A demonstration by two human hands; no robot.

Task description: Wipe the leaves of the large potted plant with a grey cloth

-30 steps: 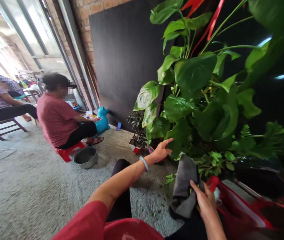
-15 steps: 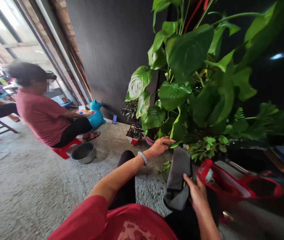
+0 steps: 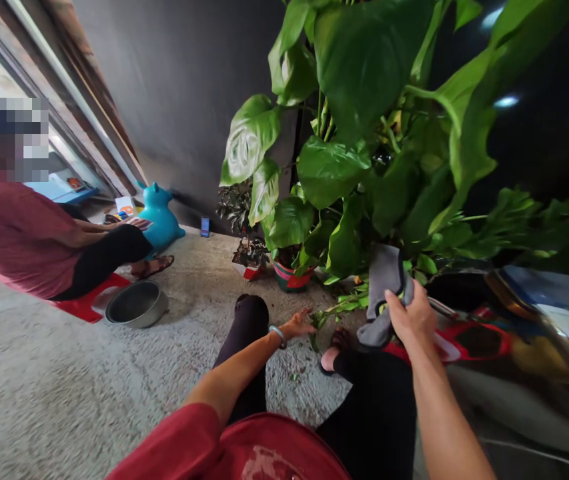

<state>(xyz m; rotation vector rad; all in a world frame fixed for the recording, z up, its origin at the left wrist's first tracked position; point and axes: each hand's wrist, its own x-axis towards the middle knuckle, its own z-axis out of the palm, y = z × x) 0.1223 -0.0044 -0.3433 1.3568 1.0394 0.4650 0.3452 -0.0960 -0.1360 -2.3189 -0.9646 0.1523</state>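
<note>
My right hand (image 3: 411, 313) is closed around a grey cloth (image 3: 383, 273) with a dark edge; the cloth's upper end stands up in front of the leaves and a bunched part hangs below. Low over the floor, my left hand (image 3: 298, 325), with a pale bangle (image 3: 278, 336) at the wrist, has its fingers apart. Its fingertips are beside the leafy green stems (image 3: 347, 303) near the floor; whether they touch is not clear. Above rises a large-leaved potted plant (image 3: 334, 170) in a green and red pot (image 3: 291, 276).
A small potted plant (image 3: 249, 257) and an upright phone (image 3: 205, 227) are by the dark wall. At left, a person (image 3: 19, 233) sits on a red stool (image 3: 81, 303), near a grey basin (image 3: 137, 305) and a blue animal toy (image 3: 160, 217). A red bag (image 3: 474, 340) lies at right.
My left hand has dropped from the plant's leaves to the stems near the floor. My right hand has lifted the grey cloth up and forward, and the view has shifted right.
</note>
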